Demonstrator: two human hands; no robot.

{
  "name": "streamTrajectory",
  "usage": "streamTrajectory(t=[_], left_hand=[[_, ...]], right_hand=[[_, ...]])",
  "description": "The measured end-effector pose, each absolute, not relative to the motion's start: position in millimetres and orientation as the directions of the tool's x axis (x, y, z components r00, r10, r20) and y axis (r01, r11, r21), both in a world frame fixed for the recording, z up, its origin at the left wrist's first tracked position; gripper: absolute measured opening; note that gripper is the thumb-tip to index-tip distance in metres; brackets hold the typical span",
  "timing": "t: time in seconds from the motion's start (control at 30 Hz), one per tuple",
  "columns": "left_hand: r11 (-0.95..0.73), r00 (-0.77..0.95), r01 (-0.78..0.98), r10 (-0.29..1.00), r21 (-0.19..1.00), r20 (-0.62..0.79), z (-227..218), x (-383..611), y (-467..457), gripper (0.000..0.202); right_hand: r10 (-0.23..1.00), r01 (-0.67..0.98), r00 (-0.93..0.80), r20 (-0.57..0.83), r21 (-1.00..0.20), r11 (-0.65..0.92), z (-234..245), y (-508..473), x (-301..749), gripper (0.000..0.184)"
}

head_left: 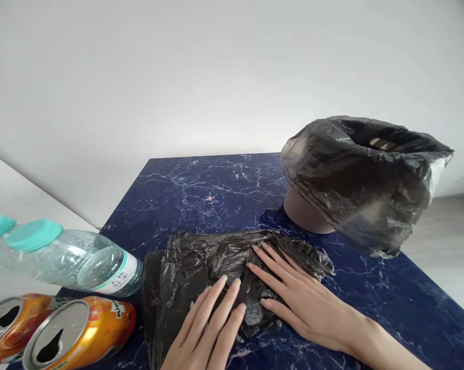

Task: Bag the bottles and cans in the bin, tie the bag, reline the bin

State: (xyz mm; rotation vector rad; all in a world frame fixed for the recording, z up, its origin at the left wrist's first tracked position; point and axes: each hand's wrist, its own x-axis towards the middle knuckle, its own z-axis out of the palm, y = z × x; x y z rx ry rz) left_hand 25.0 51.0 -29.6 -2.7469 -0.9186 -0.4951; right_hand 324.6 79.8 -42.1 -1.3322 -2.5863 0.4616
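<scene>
A black plastic bag point(216, 252) lies crumpled and partly folded on the dark blue marbled table point(201, 190). My left hand point(208, 329) rests on its near part, fingers stretched out and pressing flat. Across the bag's right side lies my right hand point(293, 293), its fingers spread and the palm down. Neither hand grips the plastic. Beyond my right hand stands a bin point(304, 210) lined with another black plastic bag point(363, 190), which hangs over its rim.
Clear plastic bottles with teal caps, one nearer point(89, 259), stand at the left. In front of them are two opened orange drink cans, the closer one point(100, 334) beside the flat bag. A pale wall point(216, 77) rises behind the table.
</scene>
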Motion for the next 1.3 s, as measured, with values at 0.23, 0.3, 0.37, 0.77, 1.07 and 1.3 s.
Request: streamTrajectory(t=[0.23, 0.3, 0.37, 0.77, 1.07, 1.3], left_hand=[[-0.789, 0.755, 0.609, 0.545, -0.082, 0.363, -16, 22, 62, 0.081], [-0.794, 0.754, 0.605, 0.550, -0.052, 0.359, -13, 21, 64, 0.081], [-0.799, 0.760, 0.600, 0.552, -0.045, 0.342, -12, 20, 66, 0.081], [-0.694, 0.704, 0.699, 0.622, -0.174, 0.344, -39, 12, 61, 0.082], [-0.662, 0.705, 0.706, 0.619, -0.252, 0.346, -46, 12, 60, 0.077], [-0.650, 0.716, 0.697, 0.607, -0.303, 0.345, -46, 15, 61, 0.076]], right_hand=[[0.793, 0.709, -0.604, 0.076, -0.402, 0.579, -40, 75, 320, 0.070], [0.788, 0.703, -0.611, 0.078, -0.405, 0.585, -38, 74, 319, 0.069], [0.779, 0.699, -0.623, 0.067, -0.399, 0.594, -35, 74, 319, 0.066], [0.870, 0.820, -0.433, 0.235, -0.299, 0.488, -53, 81, 322, 0.059], [0.902, 0.866, -0.377, 0.210, -0.265, 0.424, -62, 85, 327, 0.066], [0.940, 0.882, -0.319, 0.122, -0.324, 0.342, -67, 87, 328, 0.066]])
